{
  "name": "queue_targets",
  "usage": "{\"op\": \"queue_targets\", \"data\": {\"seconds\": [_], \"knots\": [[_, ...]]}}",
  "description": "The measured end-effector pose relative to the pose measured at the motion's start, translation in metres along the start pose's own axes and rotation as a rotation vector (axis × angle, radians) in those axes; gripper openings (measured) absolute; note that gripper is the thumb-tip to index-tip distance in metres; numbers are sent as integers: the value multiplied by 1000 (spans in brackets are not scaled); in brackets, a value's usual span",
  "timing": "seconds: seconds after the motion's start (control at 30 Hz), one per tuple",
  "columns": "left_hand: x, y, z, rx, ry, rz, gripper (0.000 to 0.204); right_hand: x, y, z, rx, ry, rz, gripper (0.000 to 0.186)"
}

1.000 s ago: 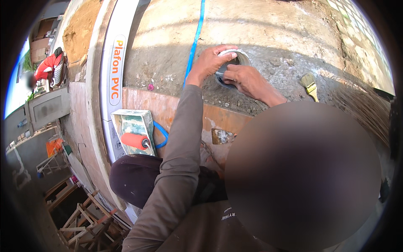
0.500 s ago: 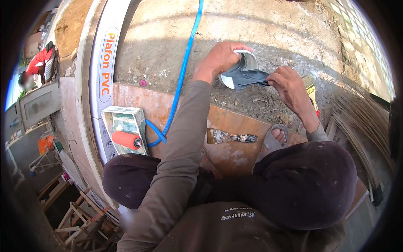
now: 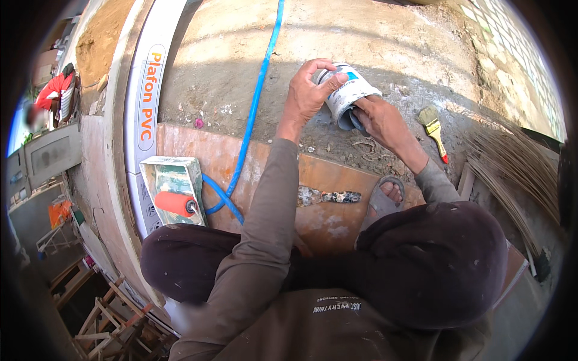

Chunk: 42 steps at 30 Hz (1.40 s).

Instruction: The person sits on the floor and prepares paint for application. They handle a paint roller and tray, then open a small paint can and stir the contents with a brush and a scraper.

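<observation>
My left hand (image 3: 306, 90) is closed round a white paint can (image 3: 355, 90) with a blue patch on its label. The can is held in the air, tilted, its mouth toward me. Reaching into that mouth are the fingers of my right hand (image 3: 385, 123); their tips are hidden inside. Dark grey, sheet-like material (image 3: 348, 118) shows at the can's rim beside those fingers. To the right of my right hand a paintbrush (image 3: 431, 125) with a yellow and red handle lies on the dirt.
A paint-smeared scraper (image 3: 328, 197) lies on a brown board (image 3: 337, 174) by my sandalled foot. At left are an orange roller (image 3: 175, 204) in a paint tray (image 3: 195, 171), a blue hose (image 3: 257, 102) and a long white box (image 3: 137, 114). Dry sticks (image 3: 512, 162) lie at right; another person (image 3: 59, 93) bends over far left.
The can has turned so its labelled outside shows. My right hand has moved from pulling the grey material out to the right, left into the can's mouth, uncovering the paintbrush.
</observation>
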State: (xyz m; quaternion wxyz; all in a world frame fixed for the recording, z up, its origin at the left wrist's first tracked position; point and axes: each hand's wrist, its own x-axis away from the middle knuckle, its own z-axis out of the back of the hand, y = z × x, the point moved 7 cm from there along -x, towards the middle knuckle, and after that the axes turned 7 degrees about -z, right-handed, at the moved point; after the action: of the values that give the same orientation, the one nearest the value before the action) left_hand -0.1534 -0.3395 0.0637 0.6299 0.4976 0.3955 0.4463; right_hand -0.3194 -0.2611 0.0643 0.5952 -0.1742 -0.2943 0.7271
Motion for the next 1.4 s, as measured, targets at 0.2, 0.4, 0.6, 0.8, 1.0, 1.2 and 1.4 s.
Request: {"op": "queue_targets", "data": {"seconds": [0.2,0.4,0.6,0.8,1.0,1.2,1.4], "knots": [[1,-8,-47,-342,-232,-220,66,16,23,-3,119,-2,-9,30],[-19,-10,-58,-365,-423,-136,54,27,21,18,251,48,41,28],[-23,-9,-74,-353,-519,-133,51,32,47,43,97,157,-73,26],[-36,-23,-61,-31,-486,3,50,106,144,54,-36,245,-362,27],[-34,-17,-64,-214,-448,-210,46,118,94,94,-73,153,-414,36],[-8,-22,-11,570,70,287,67,99,98,122,-439,33,-499,37],[15,5,22,559,176,312,69,55,109,134,-325,395,-391,42]]}}
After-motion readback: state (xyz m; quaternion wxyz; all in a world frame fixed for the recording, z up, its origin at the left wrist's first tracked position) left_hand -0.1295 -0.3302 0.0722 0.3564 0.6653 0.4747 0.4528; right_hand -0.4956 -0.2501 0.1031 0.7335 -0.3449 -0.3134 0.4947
